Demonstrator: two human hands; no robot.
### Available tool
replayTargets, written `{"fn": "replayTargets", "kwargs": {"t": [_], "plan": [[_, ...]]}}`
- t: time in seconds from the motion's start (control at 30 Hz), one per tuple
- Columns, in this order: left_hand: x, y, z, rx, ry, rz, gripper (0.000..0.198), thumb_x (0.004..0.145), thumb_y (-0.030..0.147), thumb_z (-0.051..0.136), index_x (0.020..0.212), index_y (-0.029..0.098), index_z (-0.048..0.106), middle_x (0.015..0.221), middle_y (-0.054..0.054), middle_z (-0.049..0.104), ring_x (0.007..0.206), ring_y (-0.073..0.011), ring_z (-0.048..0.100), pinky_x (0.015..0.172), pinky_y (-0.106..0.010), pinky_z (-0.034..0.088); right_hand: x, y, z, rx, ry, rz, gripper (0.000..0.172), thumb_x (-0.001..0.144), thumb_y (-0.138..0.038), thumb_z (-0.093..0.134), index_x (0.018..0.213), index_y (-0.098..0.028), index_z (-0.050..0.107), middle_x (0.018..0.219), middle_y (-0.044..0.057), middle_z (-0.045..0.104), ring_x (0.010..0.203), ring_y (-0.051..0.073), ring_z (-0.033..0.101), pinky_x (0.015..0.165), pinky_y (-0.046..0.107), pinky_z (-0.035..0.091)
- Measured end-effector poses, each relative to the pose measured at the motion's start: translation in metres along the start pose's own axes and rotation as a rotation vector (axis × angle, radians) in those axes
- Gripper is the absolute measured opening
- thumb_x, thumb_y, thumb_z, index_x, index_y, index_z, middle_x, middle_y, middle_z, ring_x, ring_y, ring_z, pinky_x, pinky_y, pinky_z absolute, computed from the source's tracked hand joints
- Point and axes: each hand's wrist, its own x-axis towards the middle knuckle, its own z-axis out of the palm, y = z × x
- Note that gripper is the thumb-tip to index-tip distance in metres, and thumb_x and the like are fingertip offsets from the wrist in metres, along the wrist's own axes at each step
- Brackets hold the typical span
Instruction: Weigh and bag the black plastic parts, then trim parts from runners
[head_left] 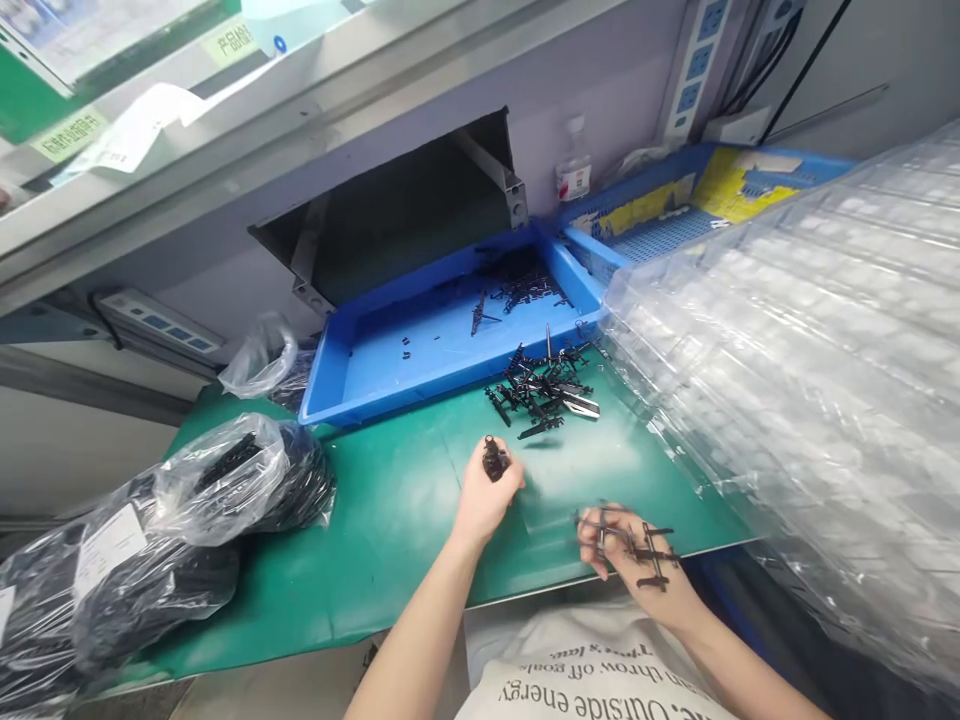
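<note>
My left hand (pixel 482 503) is closed around a small black plastic part (pixel 494 458) that sticks up out of the fist; its lower portion is hidden by the fingers. To the right, near the table's front edge, my right hand (pixel 616 548) grips a thin black branched plastic frame (pixel 651 553), like a moulding sprue, with crossbars lying over the back of the hand. Slight blur softens this hand. Beyond both hands, a loose pile of black plastic pieces (pixel 536 385) lies on the green table mat (pixel 397 510), with one pale strip (pixel 581 404) among them.
A blue tray (pixel 382 395) behind the pile holds more black pieces. Clear bags of black parts (pixel 277 480) lie at left. Stacked transparent plastic trays (pixel 795 370) rise at right, before a blue basket (pixel 660 235). A bottle (pixel 574 165) stands by the wall, and a metal shelf (pixel 322 100) overhangs.
</note>
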Motion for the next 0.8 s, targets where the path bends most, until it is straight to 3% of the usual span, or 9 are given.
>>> {"fn": "replayTargets", "kwargs": {"t": [0.1,0.17,0.23,0.33,0.43,0.53,0.6,0.7,0.8], "plan": [[0.025,0.001,0.006,0.604,0.072,0.273,0.021,0.068,0.028,0.063,0.082,0.020,0.050,0.067,0.002,0.057,0.062,-0.0127,0.052,0.057,-0.023,0.037,-0.002,-0.004,-0.004,-0.020,0.020,0.006,0.027,0.079,-0.046,0.051,0.077,-0.020,0.047,0.062,0.000,0.052,0.046,0.008,0.043,0.047,0.023,0.043],[0.035,-0.002,0.010,0.875,0.079,0.435,0.018,0.071,0.023,0.060,0.089,0.021,0.055,0.078,-0.001,0.063,0.073,-0.0161,0.055,0.061,-0.024,0.037,-0.003,-0.007,-0.005,-0.075,0.034,0.030,0.025,0.079,-0.043,0.052,0.071,-0.020,0.046,0.057,-0.002,0.049,0.047,0.009,0.043,0.049,0.023,0.044],[0.039,-0.002,0.010,0.974,0.119,0.548,0.013,0.077,0.018,0.053,0.088,0.021,0.059,0.081,-0.002,0.065,0.076,-0.0162,0.056,0.061,-0.024,0.038,-0.003,-0.010,-0.004,-0.113,0.051,0.053,0.024,0.078,-0.040,0.052,0.067,-0.020,0.046,0.054,-0.002,0.047,0.048,0.010,0.044,0.050,0.023,0.045],[0.033,0.007,-0.002,0.822,0.243,0.587,0.009,0.077,0.023,0.053,0.079,0.018,0.060,0.074,-0.003,0.062,0.069,-0.0147,0.056,0.061,-0.024,0.039,-0.002,-0.010,-0.004,-0.138,0.101,0.079,0.022,0.075,-0.038,0.055,0.064,-0.020,0.049,0.055,-0.001,0.050,0.050,0.011,0.048,0.050,0.024,0.047],[0.017,0.020,-0.021,0.436,0.276,0.327,0.014,0.070,0.031,0.060,0.072,0.017,0.056,0.064,0.000,0.055,0.057,-0.0104,0.050,0.056,-0.021,0.039,0.001,-0.002,-0.005,-0.108,0.172,0.101,0.019,0.073,-0.038,0.057,0.067,-0.020,0.055,0.062,0.001,0.058,0.055,0.013,0.055,0.054,0.025,0.050],[-0.005,0.022,-0.034,0.032,0.163,-0.094,0.030,0.060,0.039,0.067,0.071,0.016,0.050,0.051,0.006,0.045,0.042,-0.0050,0.040,0.041,-0.016,0.030,0.009,0.008,-0.002,-0.070,0.249,0.093,0.020,0.074,-0.040,0.057,0.082,-0.021,0.060,0.080,0.004,0.064,0.070,0.015,0.060,0.066,0.026,0.052],[-0.021,0.019,-0.034,-0.154,0.056,-0.296,0.043,0.052,0.043,0.074,0.071,0.016,0.046,0.046,0.007,0.042,0.038,-0.0040,0.037,0.035,-0.013,0.021,0.016,0.010,0.002,-0.118,0.259,0.059,0.023,0.077,-0.038,0.054,0.093,-0.022,0.061,0.095,0.006,0.064,0.084,0.016,0.060,0.078,0.028,0.050],[-0.041,0.010,-0.027,-0.346,-0.110,-0.438,0.050,0.047,0.044,0.078,0.070,0.016,0.043,0.041,0.007,0.042,0.034,-0.0032,0.035,0.032,-0.012,0.012,0.025,0.006,0.011,-0.199,0.130,-0.019,0.024,0.079,-0.033,0.052,0.098,-0.021,0.061,0.109,0.008,0.059,0.097,0.018,0.057,0.088,0.030,0.045],[-0.052,0.004,-0.022,-0.508,-0.226,-0.446,0.047,0.051,0.043,0.077,0.067,0.015,0.042,0.038,0.008,0.039,0.030,-0.0006,0.029,0.031,-0.012,0.010,0.027,0.004,0.016,-0.210,-0.028,-0.009,0.021,0.076,-0.031,0.052,0.088,-0.018,0.064,0.098,0.010,0.063,0.094,0.020,0.058,0.083,0.030,0.048]]}}
